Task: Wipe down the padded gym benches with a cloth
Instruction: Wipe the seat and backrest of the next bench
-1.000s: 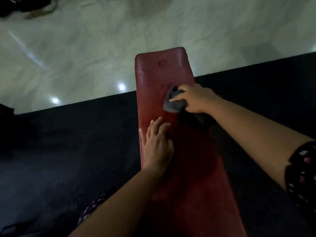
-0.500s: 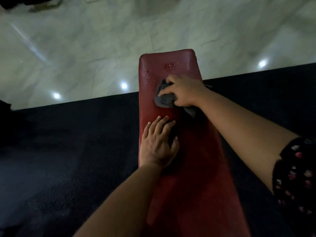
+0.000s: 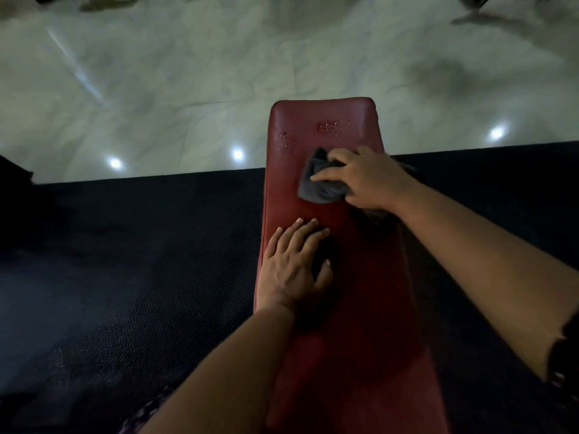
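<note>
Red bench (image 3: 344, 324): its long axis runs straight away from me.
Cloth (image 3: 319, 187): grey, on the bench near the far end, toward the right edge.
Right hand (image 3: 368, 180): grips the cloth and presses it down.
Left hand (image 3: 293, 267): rests flat at the left edge, holding nothing.
Drops (image 3: 327, 126): wet, just beyond the cloth, toward the far edge.
Next move: I judge a push forward along the length; right hand is nearer.
</note>
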A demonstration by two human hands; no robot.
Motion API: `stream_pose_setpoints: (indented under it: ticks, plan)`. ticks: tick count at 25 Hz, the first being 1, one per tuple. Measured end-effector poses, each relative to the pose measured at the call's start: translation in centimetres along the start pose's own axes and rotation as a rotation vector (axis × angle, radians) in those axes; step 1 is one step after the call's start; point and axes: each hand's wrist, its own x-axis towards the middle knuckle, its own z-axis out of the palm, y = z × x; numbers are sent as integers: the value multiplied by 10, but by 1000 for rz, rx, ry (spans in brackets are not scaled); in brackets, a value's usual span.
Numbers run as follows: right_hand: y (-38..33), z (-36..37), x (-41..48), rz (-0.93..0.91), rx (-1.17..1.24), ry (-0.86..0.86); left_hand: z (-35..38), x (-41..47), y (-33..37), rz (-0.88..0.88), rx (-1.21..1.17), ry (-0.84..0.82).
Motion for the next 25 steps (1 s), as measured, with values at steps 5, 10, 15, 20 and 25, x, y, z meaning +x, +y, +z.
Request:
stream_pose_setpoints:
  ticks: [5,10,15,20,25]
  plan:
    - [28,14,-32,330,20,46,1,2,1,11,11,37]
    - [-2,2,15,330,48,132,0,-2,4,15,6,10]
    - [-48,9,59,82,84,105,-2,1,2,1,19,-97]
    - [-46,21,52,166,72,175,-9,4,-1,28,5,-177]
    - [-46,25,57,128,10,227,-4,4,-2,28,-14,-82]
